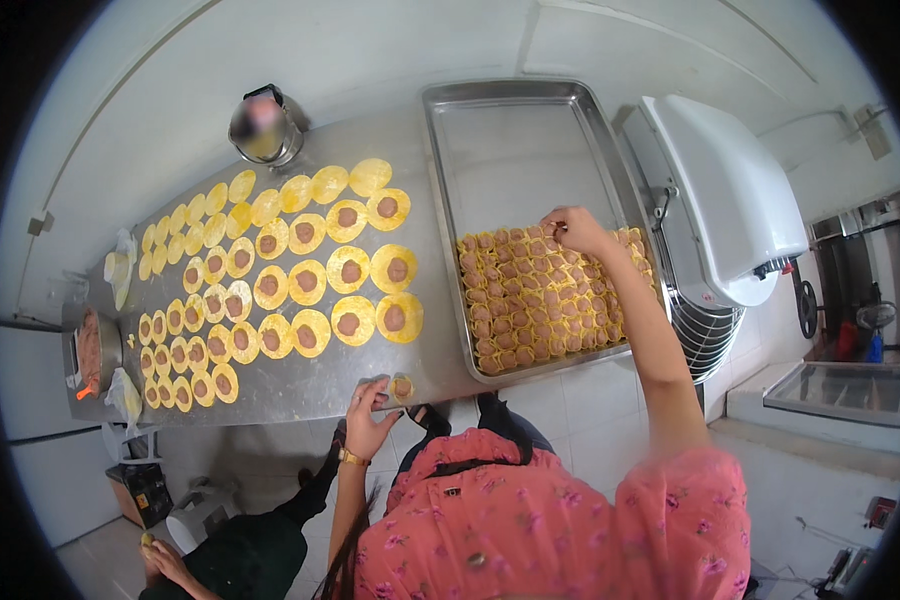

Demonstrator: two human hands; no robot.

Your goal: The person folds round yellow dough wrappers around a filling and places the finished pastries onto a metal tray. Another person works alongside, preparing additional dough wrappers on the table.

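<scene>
Round yellow dough wrappers [370, 177] lie in rows on the steel table, many with a dab of brownish-pink meat filling [395, 270]. My left hand [367, 420], with a gold watch on the wrist, is at the table's front edge. Its fingers are apart, beside one small filled dumpling [401, 388]. Over on the right, my right hand [577, 230] reaches above a large metal tray [515, 140]. Its fingertips pinch together at the far row of packed, open-topped dumplings [530, 300]; what they hold is hidden.
A metal container [265, 130] stands at the back wall. At the table's left end are a bowl of meat filling [88, 355] and plastic bags [122, 270]. A white-covered machine [720, 190] adjoins the tray's right side. Another person's hand [167, 562] shows at lower left.
</scene>
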